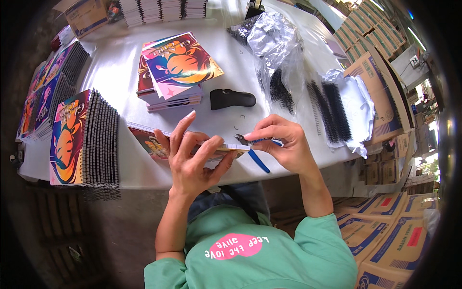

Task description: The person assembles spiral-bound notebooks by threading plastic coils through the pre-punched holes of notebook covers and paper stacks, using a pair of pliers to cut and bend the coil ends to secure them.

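Note:
My left hand [187,161] holds a notebook [153,144] near the table's front edge, fingers stretched along its bound edge and thumb against the near side. The notebook is tilted, with its colourful cover partly hidden behind that hand. At the notebook's right end, my right hand [285,144] is closed round blue-handled cutting pliers [260,161]. Their dark jaws are at the corner of the bound edge; whether they grip the binding wire is too small to tell. Just beyond lies a smooth black tapered object [232,99], beside a pile of loose illustrated notebooks [180,65].
Stacks of coil-bound notebooks [72,137] stand at the left, and more stacks [163,9] at the back. A clear plastic bag [279,53] holds black coils. More black binding coils [329,111] lie on white paper at the right. Cardboard cartons [380,236] are at the lower right.

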Motion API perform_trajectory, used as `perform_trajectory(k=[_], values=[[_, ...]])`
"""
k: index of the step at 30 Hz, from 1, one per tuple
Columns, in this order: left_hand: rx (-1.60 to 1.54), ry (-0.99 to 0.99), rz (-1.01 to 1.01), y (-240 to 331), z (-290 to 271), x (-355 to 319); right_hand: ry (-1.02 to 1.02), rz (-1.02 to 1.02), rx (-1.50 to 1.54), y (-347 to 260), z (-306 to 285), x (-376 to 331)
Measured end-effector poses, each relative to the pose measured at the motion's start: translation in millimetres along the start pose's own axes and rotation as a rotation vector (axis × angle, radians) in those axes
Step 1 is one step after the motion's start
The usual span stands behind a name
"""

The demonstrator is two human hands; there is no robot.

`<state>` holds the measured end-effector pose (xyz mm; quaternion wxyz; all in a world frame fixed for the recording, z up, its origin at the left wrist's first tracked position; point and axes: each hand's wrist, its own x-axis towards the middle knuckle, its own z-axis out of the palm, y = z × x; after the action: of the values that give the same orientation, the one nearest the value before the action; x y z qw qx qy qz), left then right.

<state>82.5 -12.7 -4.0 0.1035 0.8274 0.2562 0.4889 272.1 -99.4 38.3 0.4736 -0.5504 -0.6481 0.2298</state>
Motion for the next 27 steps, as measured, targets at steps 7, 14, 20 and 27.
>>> perform_trajectory(k=[7,14,20,27], values=[[0.023,-0.002,0.024,-2.8,0.5,0.1,-0.058,-0.026,0.042,-0.6,-2.3,0.4],[0.011,0.002,0.000,-0.6,0.1,2.3,-0.142,0.145,0.233,-0.2,-5.7,-1.9],[0.146,0.094,-0.022,-1.6,-1.6,1.0,-0.168,0.301,-0.086,-37.4,-0.7,3.4],[0.222,0.118,-0.071,-6.8,-5.0,-7.9,-0.097,-0.069,-0.322,-18.3,2.0,-0.7]])
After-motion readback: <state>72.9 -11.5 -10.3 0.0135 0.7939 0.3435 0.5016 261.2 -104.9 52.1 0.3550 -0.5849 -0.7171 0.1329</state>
